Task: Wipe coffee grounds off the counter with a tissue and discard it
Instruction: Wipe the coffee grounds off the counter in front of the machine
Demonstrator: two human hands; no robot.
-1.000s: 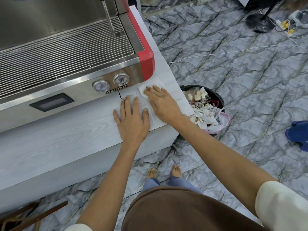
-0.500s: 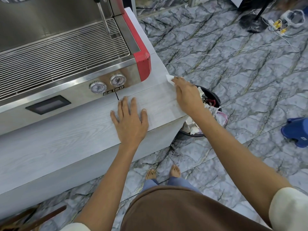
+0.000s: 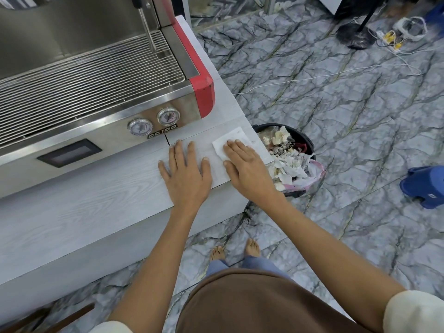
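My left hand flat on counter, fingers straight, holding nothing. My right hand presses tissue flat near counter's right edge, fingers straight. Full bin just beside, on floor.

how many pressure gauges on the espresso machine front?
2. Both sit side by side on the espresso machine front panel near its red right corner: left gauge, right gauge slightly higher in frame. The machine's left part is out of frame, so more may exist.
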